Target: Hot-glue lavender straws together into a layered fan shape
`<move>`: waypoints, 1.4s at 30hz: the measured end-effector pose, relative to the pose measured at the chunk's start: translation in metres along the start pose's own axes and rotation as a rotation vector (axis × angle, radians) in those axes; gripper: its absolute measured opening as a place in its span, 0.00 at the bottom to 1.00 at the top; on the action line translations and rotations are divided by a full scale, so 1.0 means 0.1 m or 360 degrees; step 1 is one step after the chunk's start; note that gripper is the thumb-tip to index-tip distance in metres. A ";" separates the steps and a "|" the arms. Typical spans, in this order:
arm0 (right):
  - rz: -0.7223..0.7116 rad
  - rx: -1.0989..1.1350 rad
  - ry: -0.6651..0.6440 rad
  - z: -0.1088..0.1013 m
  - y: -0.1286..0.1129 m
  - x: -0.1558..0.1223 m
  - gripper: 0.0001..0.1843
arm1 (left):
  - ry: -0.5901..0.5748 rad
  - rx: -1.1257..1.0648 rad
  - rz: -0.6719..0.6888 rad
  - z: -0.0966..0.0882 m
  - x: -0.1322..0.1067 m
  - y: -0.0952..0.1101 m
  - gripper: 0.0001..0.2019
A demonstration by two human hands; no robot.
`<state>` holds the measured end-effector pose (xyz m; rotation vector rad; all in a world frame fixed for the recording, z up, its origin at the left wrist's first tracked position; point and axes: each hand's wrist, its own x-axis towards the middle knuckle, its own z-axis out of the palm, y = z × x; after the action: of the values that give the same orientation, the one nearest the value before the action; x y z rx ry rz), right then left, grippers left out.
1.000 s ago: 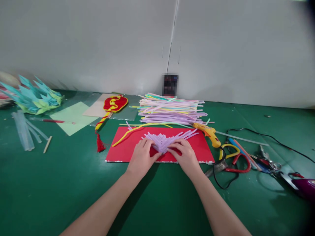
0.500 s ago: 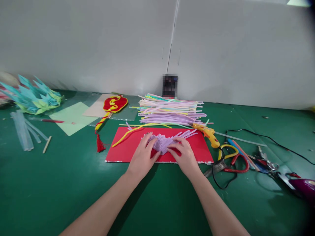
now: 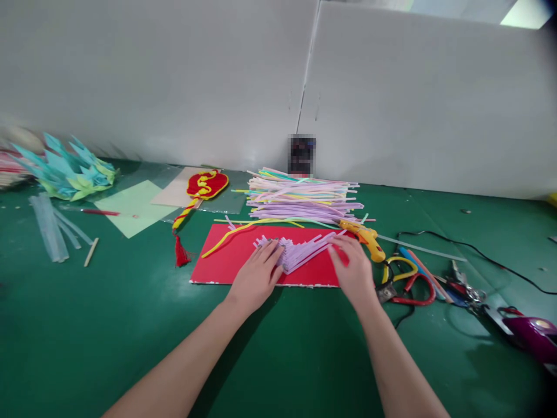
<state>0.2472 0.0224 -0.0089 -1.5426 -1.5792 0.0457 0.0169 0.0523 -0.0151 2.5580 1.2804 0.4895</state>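
Observation:
A purple pipe cleaner weave (image 3: 300, 252) in a V-shaped pattern lies on a red board (image 3: 217, 270). My left hand (image 3: 259, 270) rests flat over its left half, fingers stretched across the strands, hiding part of it. Loose strand ends fan out to the upper right. There my right hand (image 3: 352, 264) has its thumb and forefinger curled together at the tips of the purple strands. A bent yellow pipe cleaner (image 3: 226, 234) crosses the board's upper left.
Behind the board lies a pile of pastel pipe cleaners (image 3: 304, 197). A yellow glue gun (image 3: 368, 238), scissors (image 3: 420, 290) and a black cord (image 3: 478, 249) are at the right. Leftward are a tasselled red fan (image 3: 208, 184), green paper (image 3: 130, 209) and a blue folded-paper piece (image 3: 73, 171).
My right hand has moved right, from the middle of the weave out to the strand ends. My left hand has flattened over the left half. The view has shifted slightly.

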 end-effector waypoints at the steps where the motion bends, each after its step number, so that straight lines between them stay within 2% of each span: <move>1: 0.0029 -0.0062 0.0072 -0.08 0.06 0.03 0.12 | 0.0014 -0.0002 0.0005 0.00 0.00 0.00 0.21; 4: 0.0214 -0.0379 0.0263 -0.32 0.27 0.10 0.13 | 0.0042 0.0010 0.0014 0.00 -0.01 0.00 0.20; 6: 0.0436 -0.0647 0.0289 -0.44 0.43 0.13 0.16 | 0.0048 0.0021 0.0013 0.00 -0.01 0.00 0.20; 7: 0.0567 -0.0721 0.0243 -0.47 0.49 0.14 0.18 | 0.0051 0.0023 0.0015 0.00 -0.01 0.00 0.20; 9: 0.0873 -0.0747 0.0002 -0.50 0.61 0.18 0.23 | 0.0054 0.0020 0.0026 -0.01 -0.01 0.01 0.20; 10: 0.0940 -0.0739 -0.0083 -0.49 0.65 0.20 0.25 | 0.0057 0.0018 0.0029 -0.02 -0.01 0.01 0.20; 12: 0.1012 -0.0733 -0.0210 -0.46 0.71 0.26 0.26 | 0.0059 0.0022 0.0027 -0.02 -0.01 0.02 0.20; 16: 0.1034 -0.0755 -0.0311 -0.36 0.74 0.34 0.23 | 0.0046 0.0038 0.0004 -0.03 -0.01 0.03 0.19; 21: 0.1054 -0.0771 -0.0167 -0.35 0.62 0.34 0.23 | 0.0071 0.0038 0.0019 -0.03 -0.02 0.03 0.19; 27: 0.0962 -0.0694 0.0177 -0.62 0.38 0.35 0.23 | 0.0062 0.0046 0.0006 -0.02 -0.02 0.04 0.19; 29: 0.0962 -0.0601 0.0228 -0.71 0.29 0.34 0.24 | 0.0044 0.0055 -0.0005 -0.03 -0.01 0.05 0.20; 32: 0.1008 -0.0453 0.0081 -0.76 0.11 0.30 0.25 | 0.0018 0.0068 -0.0025 -0.05 -0.01 0.06 0.20; 36: 0.1002 -0.0448 -0.0150 -0.62 -0.13 0.18 0.22 | -0.0015 0.0104 -0.0040 -0.06 -0.02 0.07 0.22; 37: 0.0997 -0.0366 -0.0255 -0.56 -0.18 0.14 0.19 | -0.0011 0.0112 -0.0033 -0.06 -0.02 0.07 0.22; 40: 0.1185 0.0016 -0.0564 -0.38 -0.30 0.03 0.12 | 0.0032 0.0128 0.0004 -0.04 -0.03 0.08 0.23; 42: 0.1144 0.0237 -0.0584 -0.28 -0.32 -0.01 0.09 | 0.0062 0.0144 0.0018 -0.03 -0.03 0.08 0.22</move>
<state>0.2389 -0.0002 0.0257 -1.9790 -1.1636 0.8643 0.0201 0.0453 -0.0098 2.6433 1.3308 0.4972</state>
